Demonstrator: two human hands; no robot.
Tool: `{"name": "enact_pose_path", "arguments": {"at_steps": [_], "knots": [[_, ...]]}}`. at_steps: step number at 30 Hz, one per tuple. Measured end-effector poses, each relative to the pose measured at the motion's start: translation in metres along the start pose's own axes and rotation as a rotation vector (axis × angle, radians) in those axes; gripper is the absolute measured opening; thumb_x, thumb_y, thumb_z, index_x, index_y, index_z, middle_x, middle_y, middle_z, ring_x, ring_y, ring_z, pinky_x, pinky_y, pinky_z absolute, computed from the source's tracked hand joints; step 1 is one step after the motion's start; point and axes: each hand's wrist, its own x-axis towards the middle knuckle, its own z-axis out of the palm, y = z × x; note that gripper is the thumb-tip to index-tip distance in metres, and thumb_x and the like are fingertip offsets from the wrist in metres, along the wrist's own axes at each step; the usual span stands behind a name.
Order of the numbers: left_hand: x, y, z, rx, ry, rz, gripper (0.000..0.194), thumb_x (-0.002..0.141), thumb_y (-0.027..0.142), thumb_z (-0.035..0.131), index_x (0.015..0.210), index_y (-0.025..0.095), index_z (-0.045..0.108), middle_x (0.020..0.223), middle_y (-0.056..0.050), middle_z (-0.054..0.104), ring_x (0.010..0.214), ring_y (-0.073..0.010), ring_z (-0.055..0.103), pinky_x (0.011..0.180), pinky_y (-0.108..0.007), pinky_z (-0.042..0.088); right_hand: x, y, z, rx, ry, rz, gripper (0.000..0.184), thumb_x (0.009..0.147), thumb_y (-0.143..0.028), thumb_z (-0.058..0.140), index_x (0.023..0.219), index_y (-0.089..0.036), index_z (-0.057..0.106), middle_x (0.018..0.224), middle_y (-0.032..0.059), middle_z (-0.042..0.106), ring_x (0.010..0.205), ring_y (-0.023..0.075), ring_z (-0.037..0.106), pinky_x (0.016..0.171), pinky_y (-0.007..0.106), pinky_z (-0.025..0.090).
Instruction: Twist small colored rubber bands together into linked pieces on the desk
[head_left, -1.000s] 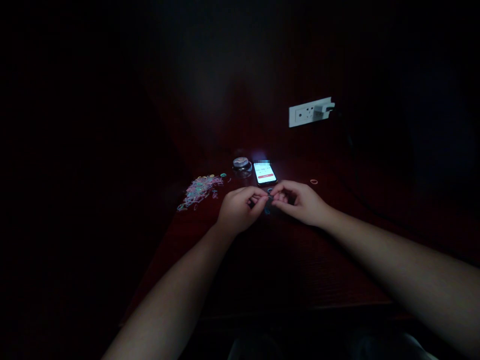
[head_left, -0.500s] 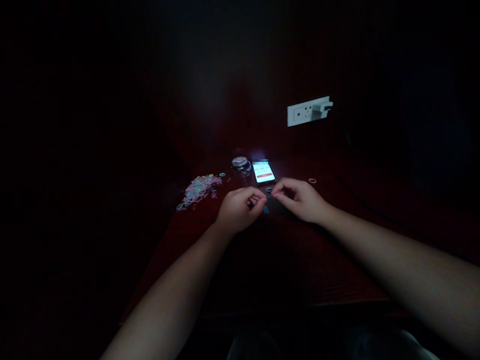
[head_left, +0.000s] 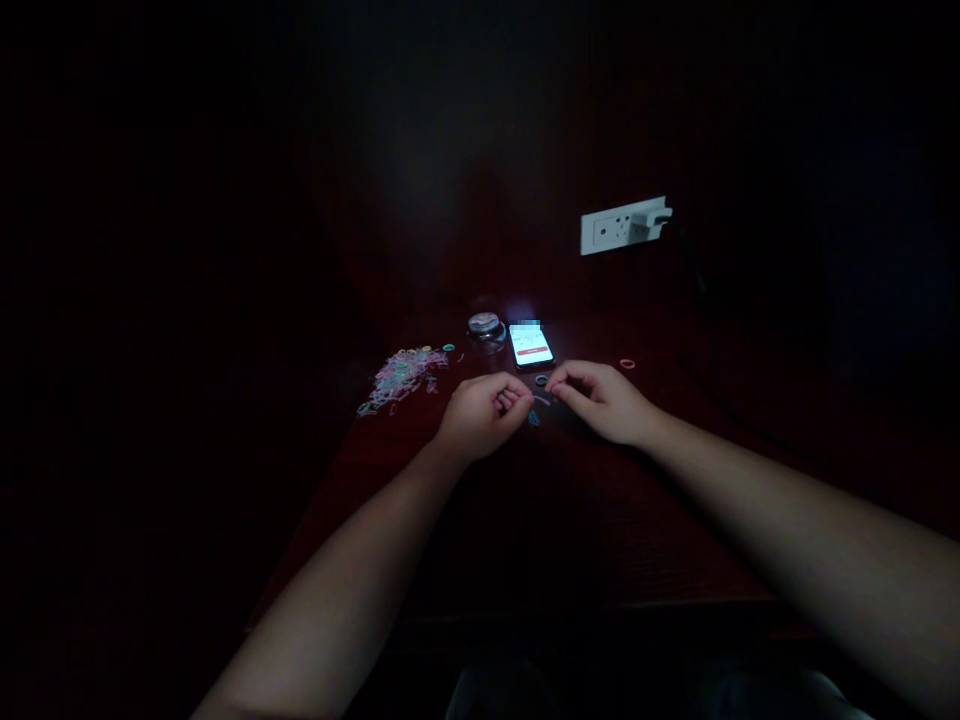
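My left hand [head_left: 484, 415] is closed, thumb and forefinger pinching a thin pinkish rubber band [head_left: 542, 400] that sticks out to the right. Close by on the right, my right hand [head_left: 600, 400] is also closed, its thumb and fingertips pressed together near the band's other end. Whether it grips the band is too small to tell. A small pale ring-shaped band [head_left: 541, 380] lies just beyond the fingertips. Below them on the table are some blue rubber bands [head_left: 533, 418].
A heap of colourful rubber bands [head_left: 405, 375] lies on the dark red table [head_left: 570, 540] at the left. Behind the hands are a lidded clear jar [head_left: 486, 328] and a lit phone [head_left: 531, 344]. An orange band [head_left: 628, 364] lies right; a wall socket [head_left: 622, 226] holds a plug.
The band was stretched thin between both hands' fingertips half a second ago; now it shows as a slack, slightly curved strip. My right fingertips have drawn slightly away from the left ones.
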Motion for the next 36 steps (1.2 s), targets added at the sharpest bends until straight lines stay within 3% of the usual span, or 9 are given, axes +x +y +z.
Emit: {"name": "enact_pose_path", "arguments": {"at_steps": [13,21,29,36], "knots": [[0.000,0.002,0.000,-0.027,0.018,-0.001,0.013,0.084,0.027,0.061,0.082,0.016,0.068,0.074,-0.003,0.069,0.060,-0.0089,0.058,0.056,-0.021,0.049,-0.002,-0.001,0.002,0.116,-0.049,0.050,0.014,0.083,-0.029,0.060,0.084,-0.015,0.062,0.064,-0.0025,0.050,0.056,0.0098,0.042,0.052,0.025,0.035],[-0.001,-0.001,0.002,-0.012,-0.002,-0.007,0.013,0.083,0.026,0.060,0.086,0.017,0.070,0.077,-0.003,0.070,0.062,-0.0096,0.060,0.058,-0.022,0.050,-0.001,0.003,-0.002,0.035,-0.033,0.019,0.014,0.084,-0.029,0.058,0.083,-0.015,0.063,0.070,0.0010,0.058,0.059,0.0111,0.047,0.055,0.025,0.039],[-0.001,-0.003,0.001,0.008,-0.031,-0.001,0.012,0.083,0.024,0.061,0.086,0.017,0.069,0.077,-0.002,0.070,0.063,-0.0093,0.062,0.057,-0.021,0.050,0.006,0.030,-0.040,-0.253,-0.218,0.181,0.010,0.079,-0.020,0.055,0.078,-0.017,0.064,0.074,0.0026,0.066,0.067,0.0137,0.058,0.065,0.027,0.044],[-0.001,-0.006,0.001,0.008,-0.124,0.004,0.012,0.083,0.025,0.060,0.088,0.018,0.069,0.077,-0.002,0.070,0.060,-0.0089,0.059,0.055,-0.021,0.048,0.006,0.036,-0.043,-0.354,-0.316,0.268,0.012,0.077,-0.016,0.055,0.080,-0.018,0.067,0.079,0.0033,0.070,0.072,0.0157,0.061,0.068,0.027,0.043]]}}
